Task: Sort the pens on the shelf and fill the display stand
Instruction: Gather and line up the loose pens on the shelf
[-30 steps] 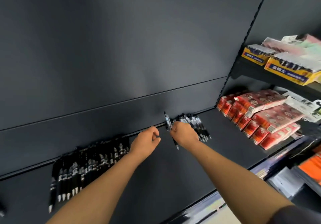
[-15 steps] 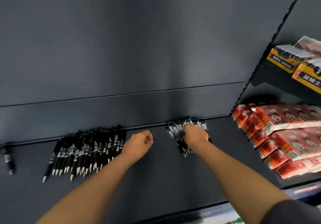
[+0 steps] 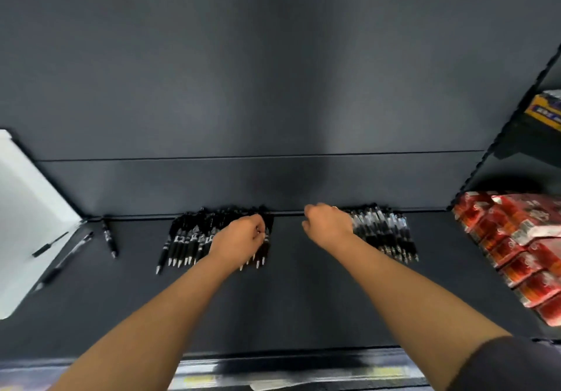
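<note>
Two heaps of pens lie along the back of the dark shelf [image 3: 303, 305]. The left heap of black pens [image 3: 188, 238] has its tips toward me. My left hand [image 3: 239, 237] lies over its right side, fingers curled and pinched on a black pen there. The right heap of pens [image 3: 385, 232] has clear and black barrels. At its left edge is my right hand [image 3: 329, 223], fingers curled, with nothing showing in it. A single black pen [image 3: 109, 238] lies apart, left of the heaps. A white display stand [image 3: 27, 208] leans at the far left with two pens [image 3: 57, 254] along its edge.
Red packets [image 3: 516, 254] are stacked on the shelf's right side, beyond a perforated upright [image 3: 498, 147]. A yellow box [image 3: 543, 111] sits on a higher shelf at the right. The price strip [image 3: 303, 372] runs along the shelf's front edge.
The view swung left, bringing the white stand into sight. My left hand moved onto the left heap. My right hand came off the top of the right heap to its left edge.
</note>
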Tool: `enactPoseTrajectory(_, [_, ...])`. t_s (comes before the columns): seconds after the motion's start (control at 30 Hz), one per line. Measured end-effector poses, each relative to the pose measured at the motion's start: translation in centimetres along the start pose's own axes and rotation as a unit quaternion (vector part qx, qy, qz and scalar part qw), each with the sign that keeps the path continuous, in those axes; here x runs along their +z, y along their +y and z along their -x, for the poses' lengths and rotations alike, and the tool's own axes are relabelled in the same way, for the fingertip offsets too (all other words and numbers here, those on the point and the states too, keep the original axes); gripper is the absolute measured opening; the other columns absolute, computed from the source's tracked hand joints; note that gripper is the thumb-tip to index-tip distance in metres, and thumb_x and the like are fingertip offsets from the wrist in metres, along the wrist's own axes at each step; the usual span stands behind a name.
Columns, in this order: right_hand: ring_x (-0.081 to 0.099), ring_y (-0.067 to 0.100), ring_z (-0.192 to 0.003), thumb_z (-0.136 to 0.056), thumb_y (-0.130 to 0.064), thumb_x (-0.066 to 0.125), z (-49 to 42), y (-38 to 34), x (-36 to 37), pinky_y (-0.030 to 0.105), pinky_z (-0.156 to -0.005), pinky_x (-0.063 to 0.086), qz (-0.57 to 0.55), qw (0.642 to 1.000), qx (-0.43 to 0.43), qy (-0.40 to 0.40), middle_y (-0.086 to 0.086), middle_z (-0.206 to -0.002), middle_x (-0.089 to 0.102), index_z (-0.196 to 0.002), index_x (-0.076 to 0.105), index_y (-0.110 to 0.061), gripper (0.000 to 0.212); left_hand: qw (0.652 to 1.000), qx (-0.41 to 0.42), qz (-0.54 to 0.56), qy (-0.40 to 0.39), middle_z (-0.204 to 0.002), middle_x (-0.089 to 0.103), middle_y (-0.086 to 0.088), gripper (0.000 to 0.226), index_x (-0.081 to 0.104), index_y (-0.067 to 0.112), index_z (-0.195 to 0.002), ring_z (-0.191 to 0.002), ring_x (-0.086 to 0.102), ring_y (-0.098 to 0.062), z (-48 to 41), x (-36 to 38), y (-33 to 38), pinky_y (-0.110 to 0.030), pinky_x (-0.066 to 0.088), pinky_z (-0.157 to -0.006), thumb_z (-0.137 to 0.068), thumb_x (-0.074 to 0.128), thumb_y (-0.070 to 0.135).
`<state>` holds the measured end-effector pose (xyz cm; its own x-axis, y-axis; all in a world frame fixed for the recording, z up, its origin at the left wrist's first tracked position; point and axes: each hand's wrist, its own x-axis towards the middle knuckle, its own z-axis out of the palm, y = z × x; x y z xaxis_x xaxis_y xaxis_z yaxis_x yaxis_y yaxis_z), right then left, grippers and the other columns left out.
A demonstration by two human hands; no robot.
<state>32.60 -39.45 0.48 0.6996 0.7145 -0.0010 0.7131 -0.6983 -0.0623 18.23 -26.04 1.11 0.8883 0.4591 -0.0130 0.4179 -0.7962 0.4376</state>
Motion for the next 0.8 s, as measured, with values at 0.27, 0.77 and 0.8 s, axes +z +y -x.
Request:
enactPoseTrajectory(0.27, [0.057,0.03,-0.102,-0.097,-0.029,0.042,1.3,-16.5,-0.4,0.035,-0.066,0.04,-0.02,0.995,-0.102,0.008,0.006,-0.111,0.058,-0.109,0.057,-0.015,0.024,0.997,-0.066,-0.022,0.043,-0.104,0.061,0.001,0.015,0.056,0.02,-0.104,-0.098,0.057,-0.021,9.1,-5.9,-12.1,-0.034,0.046,-0.078,-0.093,0.047,0.024])
enactPoseTrajectory(0.77, [0.056,0.027,-0.102,-0.096,-0.027,0.043,0.1,-37.9,2.7,0.034,-0.07,0.041,-0.054,0.976,-0.2,-0.06,0.005,-0.113,0.057,-0.111,0.056,-0.016,0.023,0.975,-0.209,0.01,0.069,-0.103,0.063,-0.005,0.015,0.059,0.016,-0.098,-0.095,0.058,-0.027,17.9,-11.7,-29.2,-0.039,0.048,-0.084,-0.092,0.047,0.021])
enactPoseTrajectory(0.8, [0.056,0.026,-0.101,-0.096,-0.027,0.043,-0.3,-38.2,2.9,0.033,-0.069,0.041,-0.057,0.976,-0.197,-0.066,0.004,-0.113,0.057,-0.112,0.056,-0.016,0.023,0.975,-0.212,0.012,0.067,-0.104,0.063,-0.005,0.016,0.06,0.015,-0.099,-0.095,0.058,-0.027,17.7,-11.7,-29.4,-0.039,0.048,-0.084,-0.092,0.047,0.021])
